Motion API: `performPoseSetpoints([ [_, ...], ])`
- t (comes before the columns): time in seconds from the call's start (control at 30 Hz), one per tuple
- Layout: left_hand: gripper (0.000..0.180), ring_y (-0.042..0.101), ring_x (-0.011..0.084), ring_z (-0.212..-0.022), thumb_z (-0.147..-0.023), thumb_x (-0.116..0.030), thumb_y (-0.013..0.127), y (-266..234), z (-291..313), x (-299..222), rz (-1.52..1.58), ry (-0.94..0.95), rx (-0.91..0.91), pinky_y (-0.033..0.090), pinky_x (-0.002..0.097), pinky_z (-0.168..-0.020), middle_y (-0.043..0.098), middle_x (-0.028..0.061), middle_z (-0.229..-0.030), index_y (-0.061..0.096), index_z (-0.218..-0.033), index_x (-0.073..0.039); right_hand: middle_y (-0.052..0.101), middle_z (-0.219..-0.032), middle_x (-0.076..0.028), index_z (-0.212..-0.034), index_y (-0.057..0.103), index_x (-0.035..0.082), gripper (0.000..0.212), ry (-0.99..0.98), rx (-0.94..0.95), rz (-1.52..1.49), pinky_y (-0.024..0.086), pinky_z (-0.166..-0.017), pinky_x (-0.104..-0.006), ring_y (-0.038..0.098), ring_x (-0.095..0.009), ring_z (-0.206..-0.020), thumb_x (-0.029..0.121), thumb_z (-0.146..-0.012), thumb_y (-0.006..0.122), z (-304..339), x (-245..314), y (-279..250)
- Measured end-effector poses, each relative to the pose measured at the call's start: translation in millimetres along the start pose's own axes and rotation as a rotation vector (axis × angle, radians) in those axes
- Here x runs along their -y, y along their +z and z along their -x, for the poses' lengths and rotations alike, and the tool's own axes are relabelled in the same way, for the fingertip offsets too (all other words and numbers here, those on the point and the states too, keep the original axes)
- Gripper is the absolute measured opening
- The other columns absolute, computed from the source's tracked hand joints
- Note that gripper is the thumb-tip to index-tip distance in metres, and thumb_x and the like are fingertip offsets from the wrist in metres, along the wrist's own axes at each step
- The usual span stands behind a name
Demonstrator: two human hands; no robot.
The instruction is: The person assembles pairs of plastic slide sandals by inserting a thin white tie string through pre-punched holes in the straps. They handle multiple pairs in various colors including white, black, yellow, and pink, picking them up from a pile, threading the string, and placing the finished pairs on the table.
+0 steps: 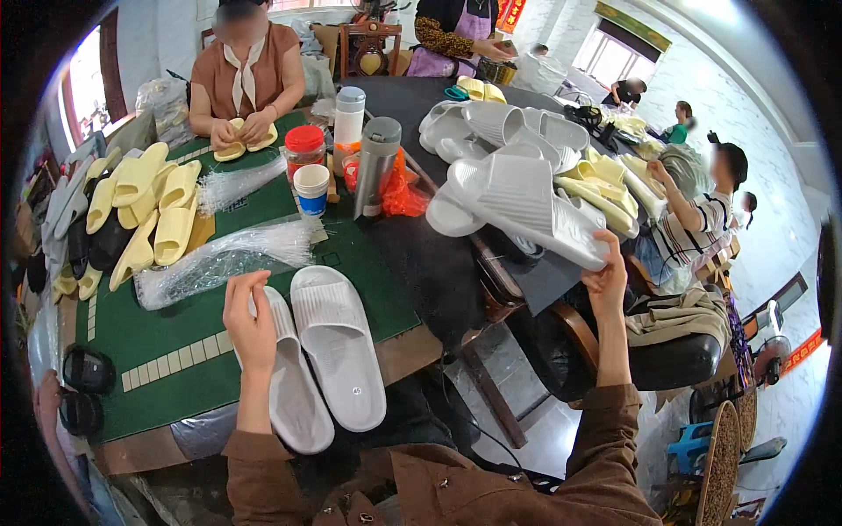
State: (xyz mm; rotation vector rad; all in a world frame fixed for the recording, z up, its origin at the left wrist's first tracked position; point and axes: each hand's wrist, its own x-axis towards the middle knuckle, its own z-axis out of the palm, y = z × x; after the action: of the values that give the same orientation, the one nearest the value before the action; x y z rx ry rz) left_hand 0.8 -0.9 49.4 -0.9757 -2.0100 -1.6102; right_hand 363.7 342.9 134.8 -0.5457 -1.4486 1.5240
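One pair (pixel 340 307) lies on the mat (pixel 149 337); right of it, a pile (pixel 487 118) seemingly remains. Right hand (pixel 607 279) pinches a slide (pixel 517 202); left hand (pixel 251 329) has fingers loosely together.

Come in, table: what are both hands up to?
Right hand gripping grey slipper by one end. Left hand seemingly empty, over slipper pair. Slipper pile just beyond.

Left window (pixel 85 83): blown out white, upper left.
Right window (pixel 614 58): bright, washed out, upper right.
Ceiling (pixel 719 12): hot glare spot, top right.
Floor (pixel 561 430): pale sheen, lower centre-right.
Plastic (pixel 224 267): small glints, left of centre.
Near slides (pixel 351 364): evenly lit, fairly sharp, lower centre.
Faces (pixel 240 24): blurred patches, top and right.
Wall (pixel 789 241): bows along the right edge, fisheye corners fading to black.
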Motion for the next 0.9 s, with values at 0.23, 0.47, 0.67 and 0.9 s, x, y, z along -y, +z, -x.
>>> performPoseSetpoints([
  [0.23, 0.016, 0.061, 0.0265, -0.085, -0.085, 0.006, 0.051, -23.5, 41.7, -30.1, 0.012, -0.037, 0.121, 0.047, 0.0331, -0.076, 0.061, 0.0135, -0.091, 0.063, -0.094, 0.002, 0.051, -0.087, 0.002, -0.138, 0.046, 0.015, 0.052, 0.111, 0.117, 0.219, 0.021, -0.040, -0.0157, 0.027, -0.002, -0.048, 0.021, -0.087, 0.037, -20.3, -13.8, -20.0],
  [0.47, 0.016, 0.058, 0.0302, -0.092, -0.084, 0.004, 0.053, -23.8, 72.5, -54.6, 0.003, -0.047, 0.254, 0.045, 0.0366, -0.083, 0.059, 0.0139, -0.096, 0.064, -0.094, 0.001, 0.048, -0.081, 0.003, -0.137, 0.048, 0.014, 0.050, 0.025, 0.046, 0.708, 0.026, -0.047, -0.0182, 0.032, -0.004, -0.056, 0.024, -0.089, 0.038, -59.1, -26.5, -23.1],
  [0.67, 0.016, 0.056, 0.0308, -0.094, -0.083, 0.004, 0.054, -32.4, 88.5, -58.2, -0.024, -0.092, 0.273, 0.044, 0.0372, -0.085, 0.059, 0.0141, -0.097, 0.064, -0.095, 0.001, 0.059, -0.116, -0.016, -0.128, 0.053, 0.008, 0.045, -0.469, 0.038, 1.420, 0.046, -0.086, -0.0405, 0.060, -0.030, -0.100, 0.027, -0.088, 0.057, -91.3, -38.4, -24.9],
  [0.9, 0.032, 0.050, 0.0356, -0.107, -0.081, 0.002, 0.059, -41.1, 109.1, -57.6, -0.150, -0.099, 0.352, 0.040, 0.0427, -0.092, 0.052, 0.0181, -0.117, 0.060, -0.113, -0.002, 0.047, -0.136, -0.012, -0.135, 0.045, 0.013, 0.066, -0.577, 0.359, 1.427, 0.047, -0.090, -0.0444, 0.052, -0.036, -0.116, 0.015, -0.075, 0.070, -67.3, -4.1, 65.7],
])
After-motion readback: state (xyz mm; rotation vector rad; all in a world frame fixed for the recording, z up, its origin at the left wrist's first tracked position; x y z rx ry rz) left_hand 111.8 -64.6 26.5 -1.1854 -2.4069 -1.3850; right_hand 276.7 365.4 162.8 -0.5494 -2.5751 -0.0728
